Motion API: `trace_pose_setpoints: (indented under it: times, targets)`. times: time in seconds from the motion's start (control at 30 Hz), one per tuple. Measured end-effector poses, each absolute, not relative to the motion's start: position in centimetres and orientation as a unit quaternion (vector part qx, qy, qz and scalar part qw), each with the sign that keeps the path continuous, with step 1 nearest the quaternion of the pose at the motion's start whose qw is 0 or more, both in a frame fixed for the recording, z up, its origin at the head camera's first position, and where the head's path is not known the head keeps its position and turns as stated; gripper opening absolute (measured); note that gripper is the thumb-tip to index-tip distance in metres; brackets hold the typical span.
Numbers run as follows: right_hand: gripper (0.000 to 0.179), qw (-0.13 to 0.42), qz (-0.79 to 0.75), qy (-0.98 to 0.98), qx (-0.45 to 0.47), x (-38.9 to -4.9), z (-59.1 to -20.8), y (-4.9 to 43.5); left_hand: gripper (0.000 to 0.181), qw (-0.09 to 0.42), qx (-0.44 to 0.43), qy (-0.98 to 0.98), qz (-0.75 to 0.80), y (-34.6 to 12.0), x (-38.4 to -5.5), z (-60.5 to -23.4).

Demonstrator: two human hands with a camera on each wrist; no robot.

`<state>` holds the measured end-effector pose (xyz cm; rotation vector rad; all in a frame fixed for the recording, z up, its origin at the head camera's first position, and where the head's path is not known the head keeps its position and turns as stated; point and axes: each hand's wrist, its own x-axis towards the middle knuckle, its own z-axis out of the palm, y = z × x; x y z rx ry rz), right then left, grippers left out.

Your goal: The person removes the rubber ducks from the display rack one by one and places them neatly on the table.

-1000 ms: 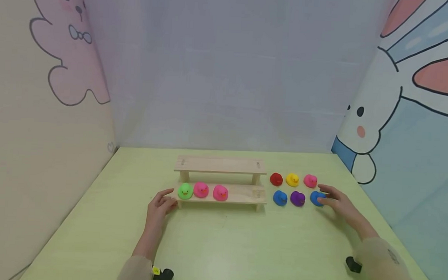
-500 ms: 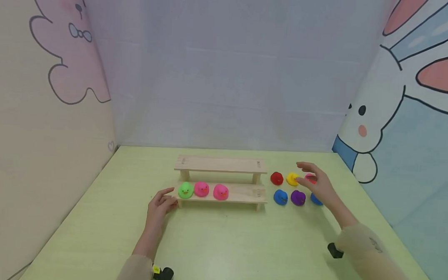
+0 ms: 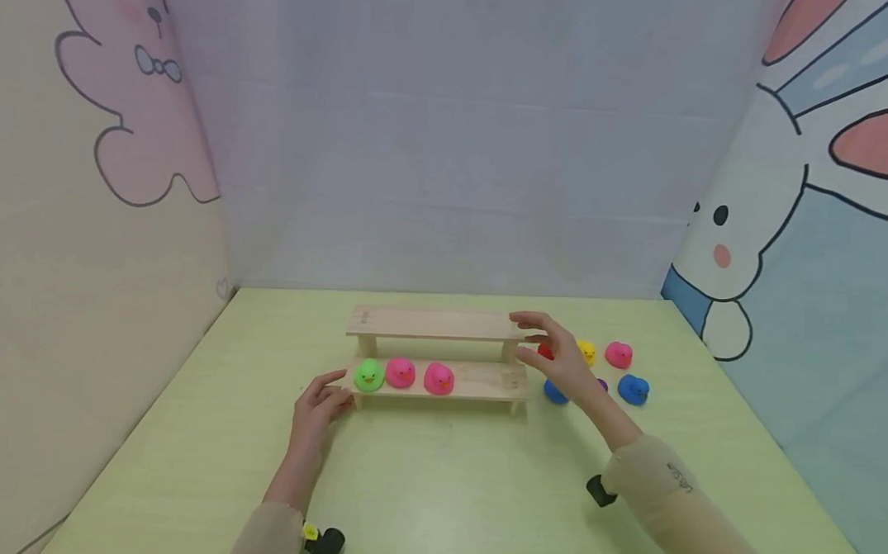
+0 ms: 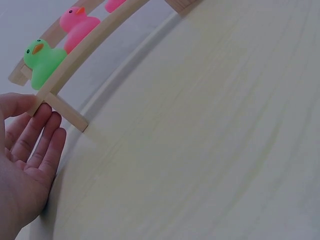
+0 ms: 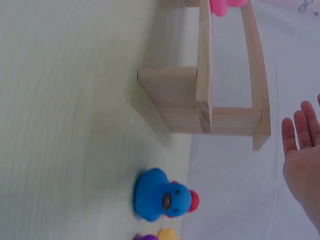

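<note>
A two-tier wooden stand [image 3: 434, 324] stands on the table. On its lower step sit a green rubber duck [image 3: 368, 375], a pink duck [image 3: 400, 373] and a second pink duck [image 3: 439, 379]. My left hand [image 3: 321, 408] holds the lower step's left end; in the left wrist view the thumb lies over the board and the fingers beneath. My right hand [image 3: 563, 361], fingers spread and holding nothing, is over the stand's right end. It partly covers a red duck [image 3: 546, 351], a yellow duck [image 3: 586, 351], a blue duck [image 3: 555, 392] and a purple duck [image 3: 603, 385].
Farther right on the table are another pink duck [image 3: 618, 355] and another blue duck [image 3: 634, 390]. A pale curtain [image 3: 449, 161] hangs behind the table [image 3: 435, 491], and printed panels with a rabbit [image 3: 736, 232] and a bear [image 3: 142, 107] flank it.
My right hand has moved left from the far blue duck, across the other ducks, to the stand's right end. The left hand keeps its hold on the stand.
</note>
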<state>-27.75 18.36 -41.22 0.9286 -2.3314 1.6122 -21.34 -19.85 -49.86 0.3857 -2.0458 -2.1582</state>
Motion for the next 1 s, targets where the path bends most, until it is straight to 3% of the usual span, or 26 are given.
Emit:
trace_pose_setpoints:
  times: [0.5,1.0]
  targets:
    - [0.043,0.005,0.576,-0.746,0.336,-27.0,-43.9,10.9,0.042,0.064,0.132,-0.677,-0.721,-19.8,-21.4,-49.8]
    - [0.045,-0.069,0.569,-0.753,0.324,-27.1,-45.7,9.1,0.043,0.069,0.127,-0.685,-0.714,-19.8,-21.0,-49.6]
